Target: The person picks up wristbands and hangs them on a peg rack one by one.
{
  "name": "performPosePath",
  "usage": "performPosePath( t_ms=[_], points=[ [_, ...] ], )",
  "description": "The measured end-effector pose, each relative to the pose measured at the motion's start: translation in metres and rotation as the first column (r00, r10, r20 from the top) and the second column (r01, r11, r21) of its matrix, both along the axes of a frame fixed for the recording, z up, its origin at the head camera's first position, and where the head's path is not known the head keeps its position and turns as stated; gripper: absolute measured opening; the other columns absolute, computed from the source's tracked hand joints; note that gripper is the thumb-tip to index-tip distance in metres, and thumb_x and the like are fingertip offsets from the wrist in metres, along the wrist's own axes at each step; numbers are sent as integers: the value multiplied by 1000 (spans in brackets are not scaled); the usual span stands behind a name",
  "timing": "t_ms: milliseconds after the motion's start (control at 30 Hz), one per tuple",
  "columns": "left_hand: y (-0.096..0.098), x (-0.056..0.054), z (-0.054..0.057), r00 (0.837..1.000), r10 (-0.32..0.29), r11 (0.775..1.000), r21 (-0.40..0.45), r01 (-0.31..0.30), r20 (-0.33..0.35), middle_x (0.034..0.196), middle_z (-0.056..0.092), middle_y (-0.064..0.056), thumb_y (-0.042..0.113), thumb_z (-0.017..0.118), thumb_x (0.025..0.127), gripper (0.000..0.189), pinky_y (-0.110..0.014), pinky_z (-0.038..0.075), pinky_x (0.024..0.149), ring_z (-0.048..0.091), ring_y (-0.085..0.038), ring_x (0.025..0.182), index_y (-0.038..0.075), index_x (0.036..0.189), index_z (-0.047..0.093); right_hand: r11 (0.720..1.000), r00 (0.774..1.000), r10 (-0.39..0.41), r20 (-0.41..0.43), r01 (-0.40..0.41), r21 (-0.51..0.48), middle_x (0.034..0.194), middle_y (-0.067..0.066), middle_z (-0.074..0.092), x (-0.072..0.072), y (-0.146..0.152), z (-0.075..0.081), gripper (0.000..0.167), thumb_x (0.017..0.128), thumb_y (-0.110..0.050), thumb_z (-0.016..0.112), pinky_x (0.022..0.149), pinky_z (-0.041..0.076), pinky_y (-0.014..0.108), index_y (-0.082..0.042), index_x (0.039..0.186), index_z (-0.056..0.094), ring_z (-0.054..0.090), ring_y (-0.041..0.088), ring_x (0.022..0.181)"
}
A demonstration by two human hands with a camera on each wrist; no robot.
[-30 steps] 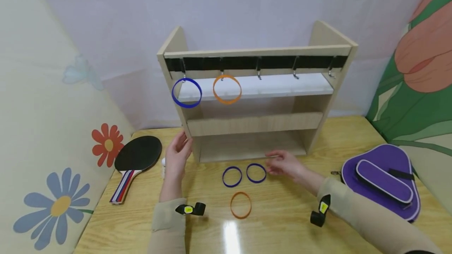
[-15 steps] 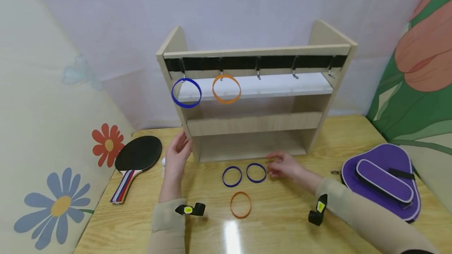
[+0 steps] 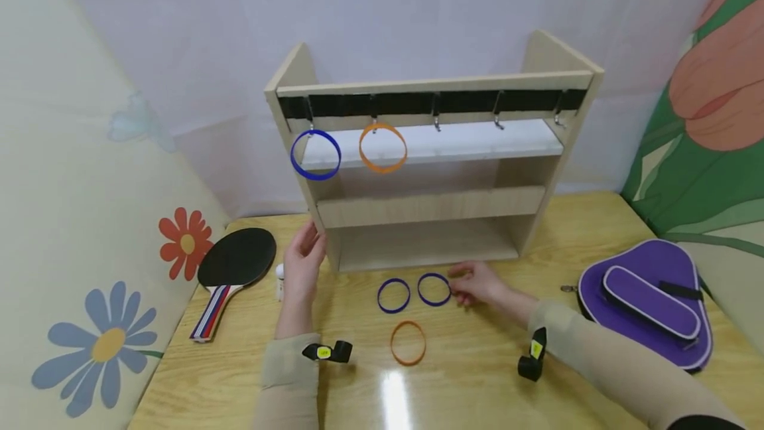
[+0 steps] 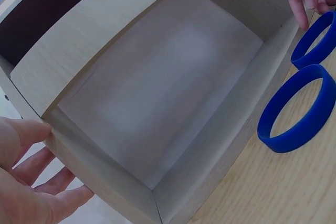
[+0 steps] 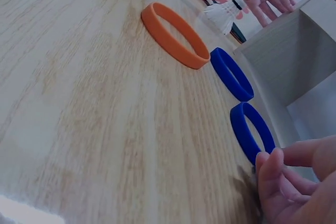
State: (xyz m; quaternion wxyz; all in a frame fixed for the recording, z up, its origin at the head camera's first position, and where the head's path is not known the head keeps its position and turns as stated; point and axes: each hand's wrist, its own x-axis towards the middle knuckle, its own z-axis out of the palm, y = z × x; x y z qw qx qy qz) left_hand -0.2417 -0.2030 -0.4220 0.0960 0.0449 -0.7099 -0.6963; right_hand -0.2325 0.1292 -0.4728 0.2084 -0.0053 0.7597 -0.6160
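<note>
My left hand (image 3: 303, 264) rests against the left side panel of a wooden shelf unit (image 3: 430, 208); in the left wrist view its thumb touches the front edge and the fingers lie along the outer face. At the right, my right hand (image 3: 477, 284) pinches the near edge of a blue silicone wristband (image 5: 251, 129), which lies on the table. A second blue wristband (image 3: 393, 296) lies just left of it, and an orange wristband (image 3: 408, 343) lies closer to me. Another blue wristband (image 3: 316, 155) and an orange wristband (image 3: 382, 148) hang from the two leftmost hooks.
Several metal hooks (image 3: 438, 123) line the shelf's black strip. A table tennis paddle (image 3: 237, 257) lies at left, with a shuttlecock (image 5: 223, 15) near my left hand. On the right sits a purple paddle case (image 3: 647, 304).
My right hand has shifted slightly left, and its fingertips now meet the edge of the right blue wristband. The left hand stays at the shelf's side.
</note>
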Motion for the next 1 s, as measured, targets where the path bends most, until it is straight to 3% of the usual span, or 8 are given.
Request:
performPosePath(
  t_ms=[267,667,1000],
  points=[
    [1,-2,2,1000,-5,1000,0,5,-16,153,47,-6,18,55,102,50,-40,41,113,46,-20,137,17,151,43,999,1000,-21,-11,21,46,67,4,62,-2,0,-2,39,90,3,63,44,47,17,15,125,51,55,8,49],
    [2,4,1,1000,-1,1000,-25,1,-5,152,47,-5,18,54,103,49,-39,41,114,47,-19,136,17,151,43,995,998,-62,17,60,85,64,4,63,0,-7,-5,41,87,0,69,38,43,17,11,124,55,52,7,43],
    [2,5,-2,1000,-4,999,-36,3,-25,153,46,-5,15,53,103,49,-37,41,114,47,-20,137,18,151,42,992,998,-61,18,58,111,60,4,61,-1,-7,-4,37,86,4,68,40,43,18,10,121,56,53,9,45]
  ],
)
